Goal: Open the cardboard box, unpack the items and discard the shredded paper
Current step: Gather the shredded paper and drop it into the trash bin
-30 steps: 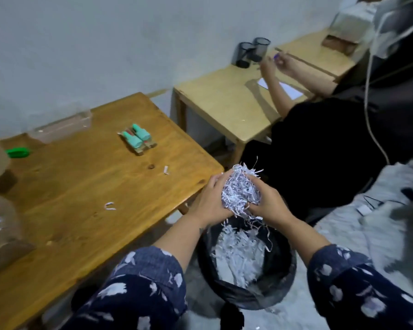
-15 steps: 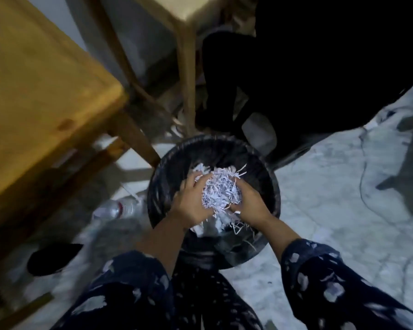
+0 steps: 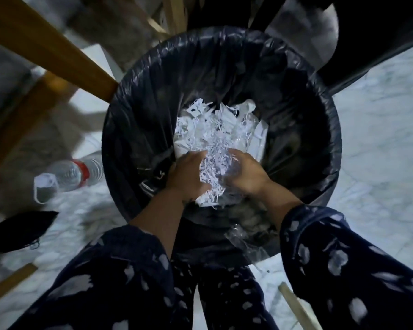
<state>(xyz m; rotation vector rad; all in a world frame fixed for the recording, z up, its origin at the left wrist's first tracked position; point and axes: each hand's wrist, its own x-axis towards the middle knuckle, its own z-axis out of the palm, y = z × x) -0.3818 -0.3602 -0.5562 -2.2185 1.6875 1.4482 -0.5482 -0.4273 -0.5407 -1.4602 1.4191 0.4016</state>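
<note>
Both hands cup one wad of shredded paper between them: our left hand and right hand each curl loosely round it, grip narrow, not clenched. Half a second ago the wad sat at rim height; now it's down inside the bin, touching the pile of paper already in the black liner. So the discard is nearly done, we judge; only the release is left. Outside the bin: worktop leg, plastic bottle on the floor.
</note>
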